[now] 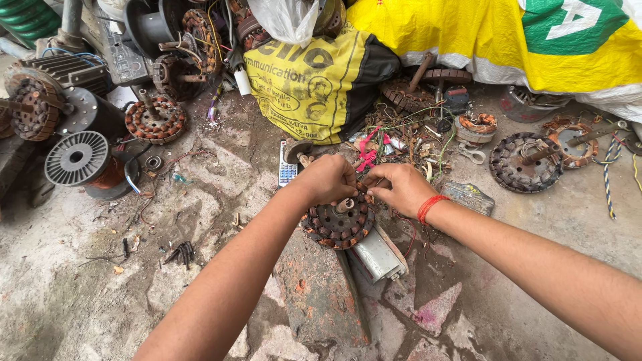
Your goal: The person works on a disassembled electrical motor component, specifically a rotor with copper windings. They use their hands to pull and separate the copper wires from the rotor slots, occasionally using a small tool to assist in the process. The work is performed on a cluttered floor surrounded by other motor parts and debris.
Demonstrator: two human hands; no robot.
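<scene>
Copper-wound stator (338,226) gripped by left hand (329,179), right hand (399,188) pinching.

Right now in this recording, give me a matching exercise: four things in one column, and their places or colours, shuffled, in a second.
Things:
1. Round motor core
2. Remote control
3. Wire spool
4. Wrist band

Places or colours:
A. Red, on the right hand
B. Far left, on the ground
C. Under both hands, with the left hand on its upper edge
D. White, flat on the ground just left of the left hand

Pairs: 1-C, 2-D, 3-B, 4-A
</scene>
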